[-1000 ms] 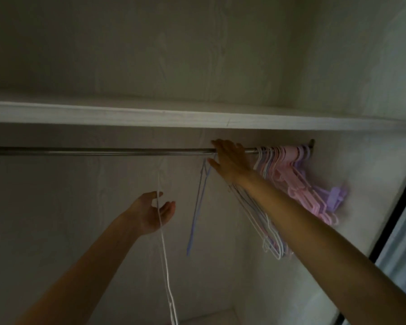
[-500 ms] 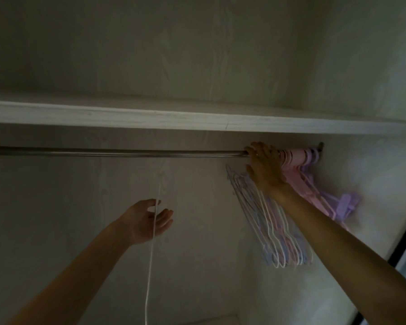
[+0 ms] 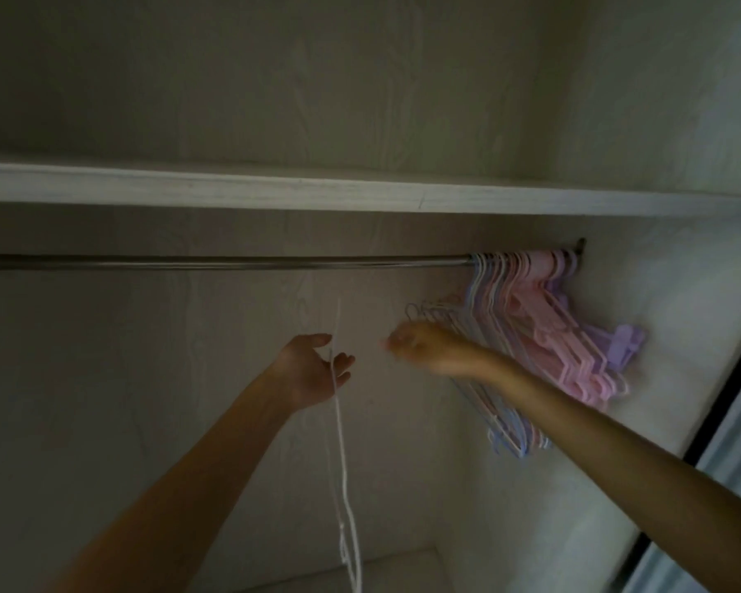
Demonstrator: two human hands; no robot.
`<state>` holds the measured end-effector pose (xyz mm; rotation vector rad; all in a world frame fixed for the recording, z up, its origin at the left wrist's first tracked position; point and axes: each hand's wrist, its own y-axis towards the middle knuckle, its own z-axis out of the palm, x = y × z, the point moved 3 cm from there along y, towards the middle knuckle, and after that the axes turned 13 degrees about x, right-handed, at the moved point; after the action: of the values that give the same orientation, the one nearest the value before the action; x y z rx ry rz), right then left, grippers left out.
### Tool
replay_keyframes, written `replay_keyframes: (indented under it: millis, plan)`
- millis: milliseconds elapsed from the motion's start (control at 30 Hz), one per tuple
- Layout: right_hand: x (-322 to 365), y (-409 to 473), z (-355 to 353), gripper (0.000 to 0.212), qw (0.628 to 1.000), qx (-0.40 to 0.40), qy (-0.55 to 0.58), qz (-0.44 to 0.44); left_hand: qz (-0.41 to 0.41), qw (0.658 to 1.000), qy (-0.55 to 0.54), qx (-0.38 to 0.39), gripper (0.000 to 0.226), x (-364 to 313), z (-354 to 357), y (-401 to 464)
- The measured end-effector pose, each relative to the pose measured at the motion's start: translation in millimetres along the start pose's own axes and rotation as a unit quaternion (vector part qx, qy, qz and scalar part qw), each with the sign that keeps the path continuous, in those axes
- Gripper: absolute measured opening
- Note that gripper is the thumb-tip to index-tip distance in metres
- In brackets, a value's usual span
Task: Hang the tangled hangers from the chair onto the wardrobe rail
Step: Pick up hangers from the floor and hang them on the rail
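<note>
- A round metal rail (image 3: 240, 263) ran across mid-frame beneath a pale wood-grain shelf (image 3: 274, 192).
- Thin pink, lilac and white hangers (image 3: 544, 318) hung bunched at the rail's right end, against the wardrobe's side wall.
- The left hand (image 3: 311, 370), centre frame, was loosely cupped around a thin white wire hanger (image 3: 341, 425) that trailed towards the bottom edge.
- The right hand (image 3: 424, 344) was motion-blurred; its grip could not be determined.
- Lighting was dim throughout.
</note>
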<state>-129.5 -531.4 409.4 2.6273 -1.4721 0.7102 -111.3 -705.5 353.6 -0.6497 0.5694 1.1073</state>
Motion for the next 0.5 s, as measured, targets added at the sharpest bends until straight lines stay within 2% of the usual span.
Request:
replay_keyframes:
  millis: [33,67,100,167,200,267,300,333,367,400,433,500]
  plan:
    - [13,-7,23,0.049,0.989,0.13,0.054,0.031,0.001,1.0,-0.002,0.004,0.049,4,6,4]
    - [22,-12,41,0.048,0.971,0.22,0.084,0.049,0.0,1.0,-0.012,0.013,0.055,7,16,6]
    - [25,-15,55,0.043,0.959,0.262,0.102,0.047,-0.005,0.999,-0.021,0.025,0.051,11,27,7]
    - [23,-16,67,0.03,0.963,0.238,0.122,0.028,-0.022,0.998,-0.023,0.045,0.029,17,45,7]
    - [20,-16,67,0.025,0.969,0.205,0.133,0.025,-0.037,0.998,0.002,0.053,0.026,19,52,5]
    - [11,-18,61,0.02,0.978,0.102,0.182,0.028,-0.06,0.989,0.125,0.052,0.04,18,58,3]
    - [6,-21,53,0.02,0.979,0.025,0.2,0.028,-0.056,0.973,0.221,0.043,0.038,14,62,3]
    - [1,-25,44,0.02,0.978,-0.058,0.197,0.024,-0.035,0.945,0.323,0.018,0.034,9,65,2]
    - [-5,-28,35,0.019,0.975,-0.133,0.18,0.016,0.022,0.903,0.429,-0.024,0.032,2,66,3]
    - [-8,-33,26,0.019,0.968,-0.188,0.164,0.008,0.094,0.844,0.523,-0.07,0.033,-7,69,2]
    - [-11,-35,18,0.02,0.963,-0.225,0.151,0.004,0.167,0.771,0.603,-0.117,0.035,-15,73,-1]
    - [-14,-36,6,0.024,0.957,-0.263,0.122,0.005,0.256,0.625,0.711,-0.194,0.042,-29,74,-7]
